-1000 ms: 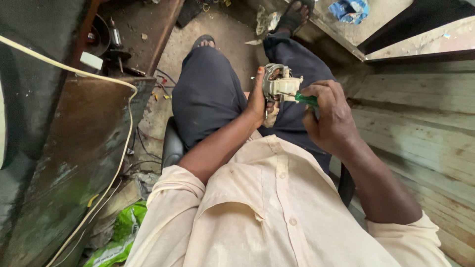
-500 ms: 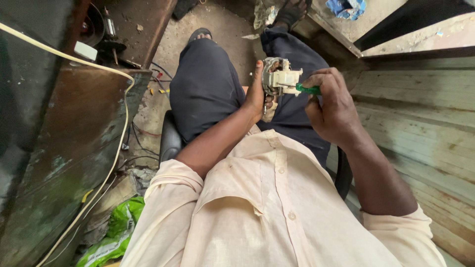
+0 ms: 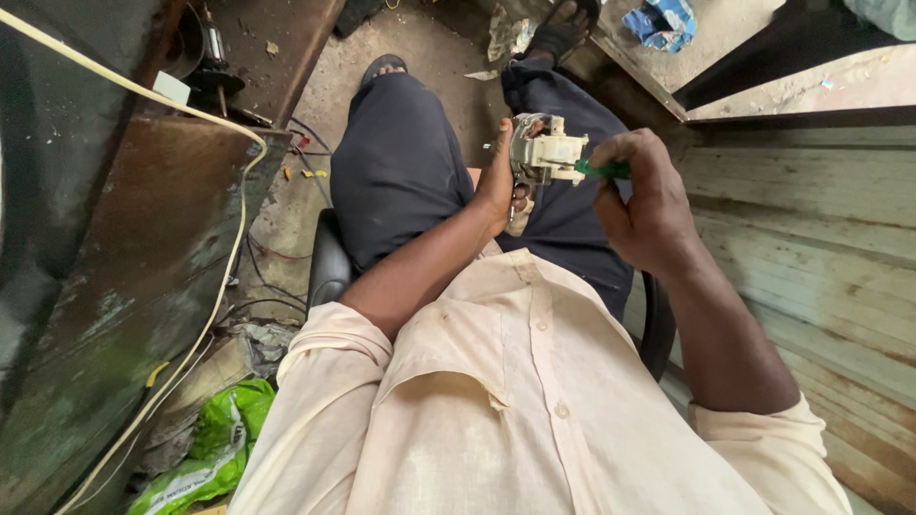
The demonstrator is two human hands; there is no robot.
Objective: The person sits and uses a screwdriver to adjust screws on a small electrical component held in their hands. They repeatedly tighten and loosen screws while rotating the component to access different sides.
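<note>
Guy's sitting with the part (image 3: 546,153) held up over his lap, a bit higher than a second ago. Left hand (image 3: 501,181) wraps closed around its metal side. Right hand (image 3: 641,195) has stayed pinched shut on a green screwdriver (image 3: 603,169), tip at the part's right edge, so he's probably mid-screw.

One view only, from the person's head, looking steeply down the cream shirt (image 3: 515,401) and over the dark-trousered lap (image 3: 401,172) to the dirt floor (image 3: 448,57) beyond. It sits close: chest and forearms fill the lower frame, with the left hand (image 3: 501,181) and right hand (image 3: 644,200) near centre. A rusty metal panel (image 3: 124,267) edges the left, wooden planks (image 3: 821,219) the right.
</note>
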